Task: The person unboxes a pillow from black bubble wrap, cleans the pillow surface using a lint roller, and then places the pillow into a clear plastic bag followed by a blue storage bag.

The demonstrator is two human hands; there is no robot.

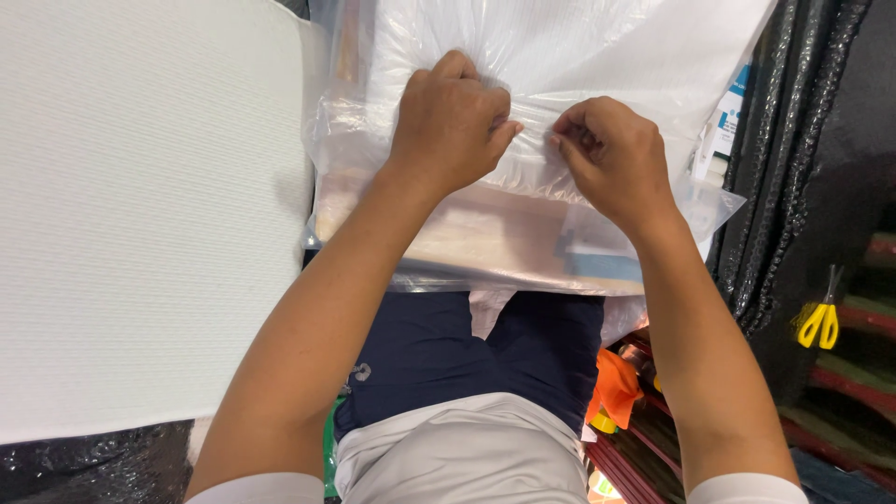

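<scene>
Leftmost lies a wide white ribbed foam sheet (140, 215). Beside it, the left hand (450, 121) and right hand (611, 154) pinch crinkled folds of a clear plastic bag (579, 56), fingers pressed together. Yellow-handled scissors (821, 322) hang far right.

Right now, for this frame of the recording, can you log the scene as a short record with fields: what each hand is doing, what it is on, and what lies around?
left hand: left hand closed, pinching the clear plastic bag over the white ribbed fabric inside
right hand: right hand closed, pinching the same bag beside the left
under the bag: pale wooden board
to the left: large white ribbed foam sheet
to the right: black glossy plastic wrap; yellow-handled scissors
near the lap: orange cloth
</scene>
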